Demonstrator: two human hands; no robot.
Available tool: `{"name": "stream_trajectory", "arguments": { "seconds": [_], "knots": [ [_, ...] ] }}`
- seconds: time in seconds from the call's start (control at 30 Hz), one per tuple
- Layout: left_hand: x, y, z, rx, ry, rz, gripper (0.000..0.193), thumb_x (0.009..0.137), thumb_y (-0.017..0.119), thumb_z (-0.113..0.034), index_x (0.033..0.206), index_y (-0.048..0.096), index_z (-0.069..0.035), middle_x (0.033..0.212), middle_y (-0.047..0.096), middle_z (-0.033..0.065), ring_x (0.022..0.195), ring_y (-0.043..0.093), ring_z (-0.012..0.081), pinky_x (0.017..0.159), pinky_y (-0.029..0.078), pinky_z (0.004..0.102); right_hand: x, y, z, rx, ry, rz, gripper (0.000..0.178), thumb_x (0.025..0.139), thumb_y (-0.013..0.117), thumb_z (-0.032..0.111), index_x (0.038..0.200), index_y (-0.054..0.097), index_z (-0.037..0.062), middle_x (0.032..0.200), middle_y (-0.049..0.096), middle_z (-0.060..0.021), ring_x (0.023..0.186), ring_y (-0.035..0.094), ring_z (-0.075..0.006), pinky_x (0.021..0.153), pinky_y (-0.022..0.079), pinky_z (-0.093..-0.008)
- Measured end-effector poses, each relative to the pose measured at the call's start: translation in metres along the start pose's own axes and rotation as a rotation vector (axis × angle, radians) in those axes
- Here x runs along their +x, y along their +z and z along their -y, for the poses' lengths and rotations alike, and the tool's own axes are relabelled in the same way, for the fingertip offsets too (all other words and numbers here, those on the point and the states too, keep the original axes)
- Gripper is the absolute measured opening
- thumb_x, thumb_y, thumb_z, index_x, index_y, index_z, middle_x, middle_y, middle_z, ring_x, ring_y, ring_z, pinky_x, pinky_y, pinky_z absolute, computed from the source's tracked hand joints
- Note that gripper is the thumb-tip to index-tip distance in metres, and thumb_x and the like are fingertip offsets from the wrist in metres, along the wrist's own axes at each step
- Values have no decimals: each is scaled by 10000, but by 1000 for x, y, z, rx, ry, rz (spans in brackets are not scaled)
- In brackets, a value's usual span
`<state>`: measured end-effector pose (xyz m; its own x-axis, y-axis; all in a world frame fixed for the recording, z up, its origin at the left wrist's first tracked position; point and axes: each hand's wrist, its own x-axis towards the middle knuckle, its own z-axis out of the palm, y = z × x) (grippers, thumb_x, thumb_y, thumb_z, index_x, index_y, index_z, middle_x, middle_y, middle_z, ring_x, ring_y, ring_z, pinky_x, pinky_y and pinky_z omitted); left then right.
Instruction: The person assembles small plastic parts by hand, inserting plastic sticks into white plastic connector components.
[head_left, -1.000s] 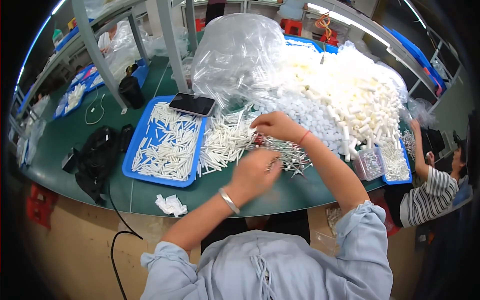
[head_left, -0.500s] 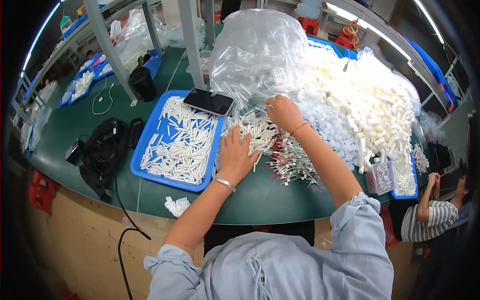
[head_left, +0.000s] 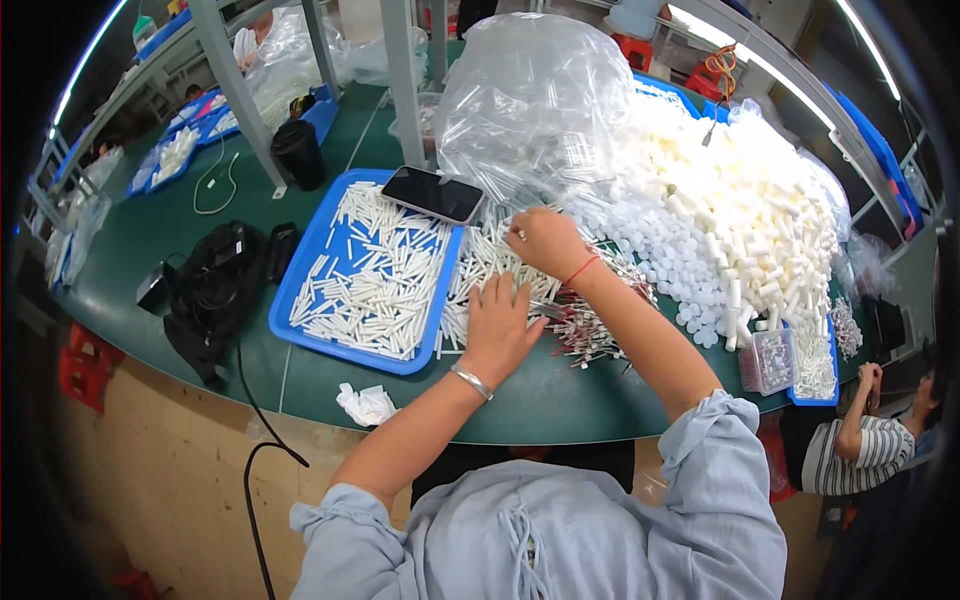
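The left hand (head_left: 500,325) lies flat and open, fingers spread, on a loose pile of white sticks (head_left: 487,270) that is on the green table (head_left: 150,240) just to the right of the blue tray (head_left: 300,290). A metal bracelet (head_left: 470,380) sits on its wrist. The right hand (head_left: 545,242) is a little farther, with the fingers curled together over the far end of the same pile; it seems to pinch 1 or some sticks, but I cannot tell how many. A red thread (head_left: 580,268) goes around this wrist.

To the right of the left hand, touching the pile, there is a bunch of thin pieces with red and grey parts (head_left: 590,325), under the right forearm.

The blue tray is left of the hands and holds many white sticks in 1 layer. A black phone (head_left: 432,194) rests on its far right corner. Behind the hands stands a big clear plastic bag (head_left: 535,100), and to the right a large heap of white foam cylinders (head_left: 740,220). A black bag with a cable (head_left: 215,290) lies left of the tray, and a crumpled white tissue (head_left: 366,405) is near the table edge. At the far right, another person in a striped shirt (head_left: 850,455) sits.
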<state>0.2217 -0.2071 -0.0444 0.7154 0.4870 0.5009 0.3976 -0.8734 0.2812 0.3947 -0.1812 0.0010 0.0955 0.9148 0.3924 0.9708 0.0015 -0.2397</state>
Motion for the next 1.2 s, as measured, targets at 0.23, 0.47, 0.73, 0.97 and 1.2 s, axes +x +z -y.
{"name": "stream_trajectory", "arguments": {
  "seconds": [0.23, 0.47, 0.73, 0.97, 1.2],
  "knots": [
    [6, -4, -8, -71, -18, 30, 598, 816, 671, -367, 1253, 501, 4, 1312, 447, 224, 1243, 410, 371, 1038, 295, 554, 15, 32, 32, -46, -75, 9, 218, 749, 646, 255, 799, 672, 44, 814, 653, -172, 749, 656, -330, 685, 524, -424],
    [5, -1, 2, -54, 11, -27, 507, 855, 633, -318, 1239, 534, -1, 1336, 462, 213, 1271, 401, 372, 1066, 271, 557, 14, -2, 3, -12, 85, 34, 203, 803, 542, 185, 758, 688, 52, 773, 667, -187, 745, 658, -362, 678, 526, -462],
    [7, 0, 5, -30, 119, -17, 261, 870, 622, -212, 1111, 641, -112, 1234, 541, 148, 1224, 453, 332, 1058, 296, 528, -22, -73, -77, 98, 358, -34, 220, 819, 550, 176, 861, 721, 44, 844, 670, -196, 775, 638, -384, 747, 511, -440],
    [10, 5, 3, -68, 136, -44, 229, 840, 651, -181, 1045, 629, -80, 1182, 572, 139, 1205, 473, 328, 1064, 294, 515, -69, -75, -118, 156, 358, -222, 241, 811, 499, 72, 898, 722, 38, 832, 676, -204, 833, 651, -369, 787, 510, -431],
    [11, -1, 6, -94, 165, -65, 237, 819, 672, -165, 1017, 616, -48, 1166, 574, 146, 1191, 478, 338, 1062, 306, 500, -98, -76, -114, 19, 496, 93, 198, 728, 616, 221, 755, 716, 52, 785, 679, -172, 763, 653, -346, 727, 519, -417]
  ]
}}
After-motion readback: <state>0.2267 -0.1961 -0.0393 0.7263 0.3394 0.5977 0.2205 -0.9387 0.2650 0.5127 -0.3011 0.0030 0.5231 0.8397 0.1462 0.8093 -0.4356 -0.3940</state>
